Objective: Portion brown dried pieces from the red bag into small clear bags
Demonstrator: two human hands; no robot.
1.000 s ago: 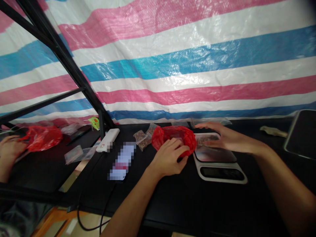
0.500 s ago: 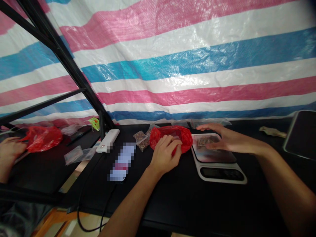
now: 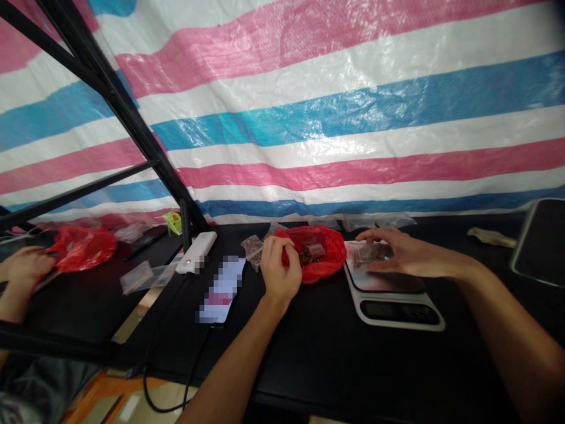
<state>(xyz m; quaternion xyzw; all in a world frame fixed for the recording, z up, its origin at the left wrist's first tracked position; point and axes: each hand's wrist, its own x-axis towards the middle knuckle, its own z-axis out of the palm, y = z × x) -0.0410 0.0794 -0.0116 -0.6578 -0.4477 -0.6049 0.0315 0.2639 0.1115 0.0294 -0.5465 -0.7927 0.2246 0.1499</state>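
Observation:
My left hand (image 3: 282,268) is closed on the left rim of an open red plastic bag (image 3: 329,268). Inside that bag show brown bits and a small clear packet (image 3: 315,252). My right hand (image 3: 397,250) reaches over a white kitchen scale (image 3: 353,294) with a shiny metal plate. Between its thumb and fingers is a small clear bag (image 3: 368,253) with brownish contents, at the plate. The scale's dark display (image 3: 384,310) faces me; its reading is not legible. Left of the red bag lies a small filled packet (image 3: 252,247), partly behind my left hand.
A phone (image 3: 223,291) and a white power strip (image 3: 196,253) with a cable lie to the left. Clear bags (image 3: 379,221) lie along the striped sheet (image 3: 309,135). A dark tablet-like object (image 3: 541,241) stands right. Another person's hand (image 3: 29,265) is beside a second red bag (image 3: 86,247).
My left hand has moved left from over the red bag's opening to its left rim, uncovering the contents. My right fingers have come closer around the small clear bag on the scale.

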